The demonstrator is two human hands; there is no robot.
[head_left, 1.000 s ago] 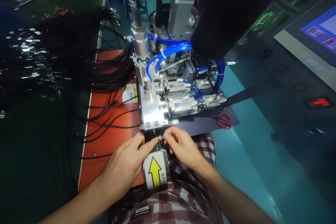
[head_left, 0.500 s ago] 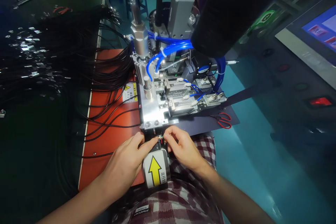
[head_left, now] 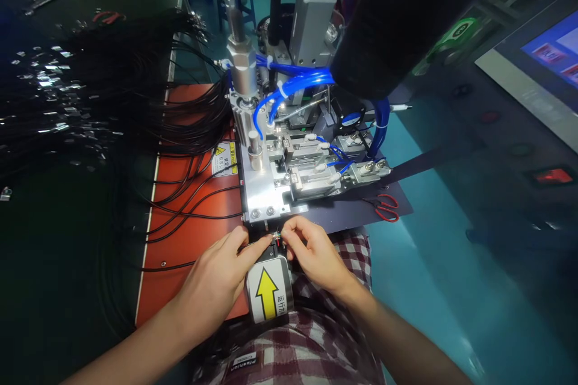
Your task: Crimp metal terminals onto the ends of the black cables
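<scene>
A tiny metallic part with thin coloured wire ends [head_left: 277,237] lies between my fingertips, at the front edge of the machine. My left hand [head_left: 217,277] is closed, its fingers curled under, and one outstretched digit reaches the part from the left. What those curled fingers hold is hidden. From the right, my right hand [head_left: 318,255] pinches at the thin wires with thumb and forefinger. Just below the fingertips sits a black fixture with a white cover [head_left: 251,289] bearing a yellow arrow [head_left: 267,292].
The bench machine [head_left: 266,192] has metal slides and blue air hoses [head_left: 307,78]. Black cables [head_left: 194,114] spread across the orange mat [head_left: 180,289] on the left. Red-handled scissors [head_left: 386,207] lie on the dark plate at right. A screen panel [head_left: 551,48] stands far right.
Both hands stay at the same spot with almost no visible movement. The whole view has shifted very slightly.
</scene>
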